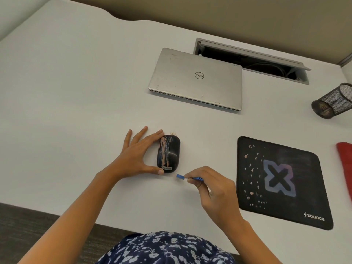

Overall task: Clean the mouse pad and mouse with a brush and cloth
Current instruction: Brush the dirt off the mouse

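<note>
My left hand (pixel 137 155) pinches the mouse (pixel 168 153) lengthwise, thumb at the near end and forefinger at the far end, the other fingers straight on the pale, smooth bench (pixel 76 92). The mouse is a glossy black oval, streaked pinkish down its left half, with tan crumbs (pixel 173 133) at its far tip. My right hand (pixel 213 189) curls round a slim blue brush (pixel 180 176), whose square head sits just beside the mouse's near end. Off to the right, well apart, lies the mouse pad (pixel 283 183): flat black fabric, rounded corners, 1 bluish X, pinkish specks on its left half. Beyond it, a red cloth (pixel 345 161) at the edge. Farther back, a closed, scuffed silver laptop (pixel 196 79), an open cable hatch (pixel 251 60) with cords inside, and a black mesh cup (pixel 333 101) tipped over, contents I cannot tell.
</note>
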`<action>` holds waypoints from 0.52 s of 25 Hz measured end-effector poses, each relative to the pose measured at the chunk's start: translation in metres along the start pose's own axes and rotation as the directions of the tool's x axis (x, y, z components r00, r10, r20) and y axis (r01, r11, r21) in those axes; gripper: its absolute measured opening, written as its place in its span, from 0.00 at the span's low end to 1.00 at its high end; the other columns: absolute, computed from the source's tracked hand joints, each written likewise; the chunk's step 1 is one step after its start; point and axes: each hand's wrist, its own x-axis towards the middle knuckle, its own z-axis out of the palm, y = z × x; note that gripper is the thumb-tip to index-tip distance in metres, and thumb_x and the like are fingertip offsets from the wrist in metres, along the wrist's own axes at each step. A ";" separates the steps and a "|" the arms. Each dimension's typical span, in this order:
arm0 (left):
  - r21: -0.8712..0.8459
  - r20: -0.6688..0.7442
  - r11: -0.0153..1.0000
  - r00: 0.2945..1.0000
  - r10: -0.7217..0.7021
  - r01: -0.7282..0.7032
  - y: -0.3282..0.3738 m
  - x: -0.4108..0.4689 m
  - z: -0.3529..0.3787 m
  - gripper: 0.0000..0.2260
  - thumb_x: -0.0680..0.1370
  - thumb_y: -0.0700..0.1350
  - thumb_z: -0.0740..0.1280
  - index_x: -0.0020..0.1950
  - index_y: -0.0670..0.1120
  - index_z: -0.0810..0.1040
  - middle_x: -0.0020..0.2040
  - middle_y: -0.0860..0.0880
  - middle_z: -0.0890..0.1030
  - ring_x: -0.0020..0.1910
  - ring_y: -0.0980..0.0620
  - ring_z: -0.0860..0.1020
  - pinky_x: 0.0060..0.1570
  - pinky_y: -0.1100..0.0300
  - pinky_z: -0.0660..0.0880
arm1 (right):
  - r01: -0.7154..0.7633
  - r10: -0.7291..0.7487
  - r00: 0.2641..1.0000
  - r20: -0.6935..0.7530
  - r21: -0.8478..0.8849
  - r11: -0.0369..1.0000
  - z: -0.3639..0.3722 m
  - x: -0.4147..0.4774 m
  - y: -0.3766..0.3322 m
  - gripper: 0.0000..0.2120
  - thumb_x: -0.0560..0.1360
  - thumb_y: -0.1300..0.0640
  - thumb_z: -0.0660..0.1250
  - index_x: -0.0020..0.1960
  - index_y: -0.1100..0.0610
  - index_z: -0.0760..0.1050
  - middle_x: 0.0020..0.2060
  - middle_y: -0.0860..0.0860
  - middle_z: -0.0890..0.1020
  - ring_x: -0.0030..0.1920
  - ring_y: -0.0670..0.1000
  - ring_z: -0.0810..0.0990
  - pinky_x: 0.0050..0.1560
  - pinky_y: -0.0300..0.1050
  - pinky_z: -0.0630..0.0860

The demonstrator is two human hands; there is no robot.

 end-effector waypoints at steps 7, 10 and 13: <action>-0.205 0.032 0.976 0.997 -0.064 0.069 0.000 -0.001 -0.009 0.47 0.60 0.75 0.66 0.75 0.66 0.52 0.74 0.69 0.51 0.75 0.65 0.41 0.74 0.49 0.34 | -0.323 0.427 0.849 -0.312 0.334 0.886 -0.021 0.005 0.004 0.04 0.75 0.55 0.68 0.49 0.50 0.80 0.45 0.42 0.81 0.45 0.51 0.80 0.38 0.50 0.80; -0.367 -0.011 0.917 0.985 -0.174 0.158 0.010 -0.001 -0.019 0.41 0.63 0.73 0.66 0.73 0.69 0.55 0.74 0.69 0.56 0.76 0.61 0.49 0.76 0.49 0.41 | -0.352 0.481 0.794 -0.372 0.364 0.863 -0.035 0.004 0.013 0.05 0.75 0.54 0.67 0.49 0.46 0.79 0.45 0.44 0.81 0.42 0.52 0.79 0.39 0.47 0.79; -0.344 -0.128 0.936 0.983 -0.129 0.078 0.042 0.004 -0.018 0.34 0.69 0.70 0.61 0.73 0.66 0.58 0.73 0.69 0.60 0.73 0.68 0.54 0.76 0.50 0.43 | -0.346 0.473 0.769 -0.430 0.343 0.873 -0.052 0.002 0.019 0.08 0.75 0.56 0.67 0.49 0.44 0.77 0.43 0.49 0.81 0.38 0.51 0.78 0.36 0.39 0.76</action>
